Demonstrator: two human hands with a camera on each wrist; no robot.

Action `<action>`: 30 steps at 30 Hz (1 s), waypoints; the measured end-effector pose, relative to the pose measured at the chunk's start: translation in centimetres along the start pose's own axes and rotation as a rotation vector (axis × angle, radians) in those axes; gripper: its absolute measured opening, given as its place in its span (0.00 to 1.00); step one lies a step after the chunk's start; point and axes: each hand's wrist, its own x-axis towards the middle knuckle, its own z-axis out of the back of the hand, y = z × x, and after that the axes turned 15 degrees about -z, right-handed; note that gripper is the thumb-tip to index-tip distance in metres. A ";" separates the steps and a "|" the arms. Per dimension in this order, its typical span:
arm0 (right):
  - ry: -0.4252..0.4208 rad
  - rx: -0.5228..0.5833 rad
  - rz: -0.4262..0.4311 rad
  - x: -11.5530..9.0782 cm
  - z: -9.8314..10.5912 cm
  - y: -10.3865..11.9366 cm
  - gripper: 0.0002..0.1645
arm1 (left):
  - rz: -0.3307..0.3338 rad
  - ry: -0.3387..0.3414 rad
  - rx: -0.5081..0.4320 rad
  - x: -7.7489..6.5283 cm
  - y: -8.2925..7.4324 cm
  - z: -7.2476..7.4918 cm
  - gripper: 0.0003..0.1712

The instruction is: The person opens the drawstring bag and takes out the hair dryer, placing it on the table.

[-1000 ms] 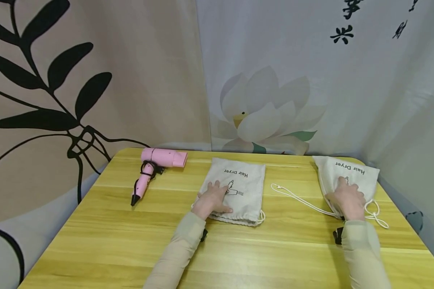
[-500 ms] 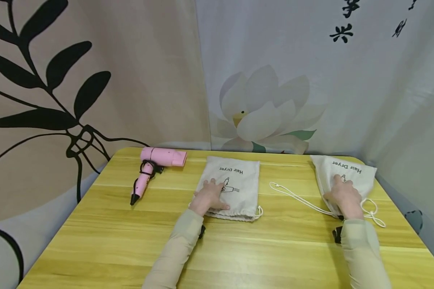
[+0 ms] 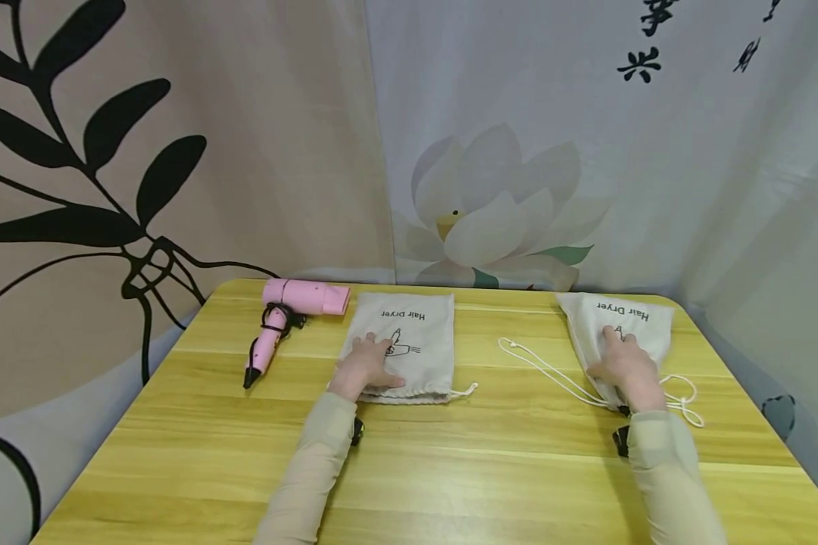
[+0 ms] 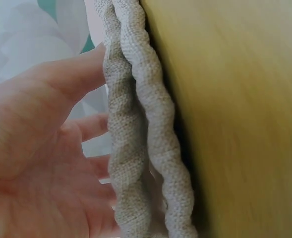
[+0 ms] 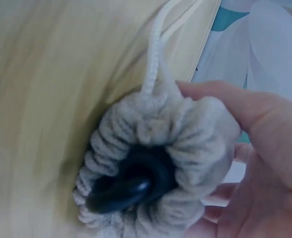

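My left hand (image 3: 365,369) lies with spread fingers on a flat grey cloth drawstring bag (image 3: 431,325) printed "Hair Dryer". In the left wrist view, the bag's wavy mouth (image 4: 158,119) shows two layers slightly apart, with my thumb and fingers on its upper side. My right hand (image 3: 627,371) rests over a second, fuller drawstring bag (image 3: 647,325) with the same print, its fingers extended across the cloth. The right wrist view shows that bag's gathered mouth (image 5: 111,139), with a black curved piece (image 5: 128,191) inside.
A pink hair dryer (image 3: 310,297) lies at the back left, its black cord wound round the handle. White drawstrings (image 3: 552,371) stretch left from the fuller bag. The wooden table (image 3: 491,469) ends at a printed curtain (image 3: 300,151).
Both bags have slid left across the table under my hands. The flat bag now lies closer to the pink hair dryer, which has stayed in place.
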 end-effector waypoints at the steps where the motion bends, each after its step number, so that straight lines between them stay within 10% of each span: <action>1: -0.001 -0.004 0.007 0.0 -0.1 0.2 0.47 | 0.001 -0.003 -0.001 0.0 0.3 0.1 0.53; 30: -0.049 -0.055 0.168 -0.1 -3.0 8.0 0.47 | -0.027 -0.026 0.014 -0.6 2.4 0.6 0.52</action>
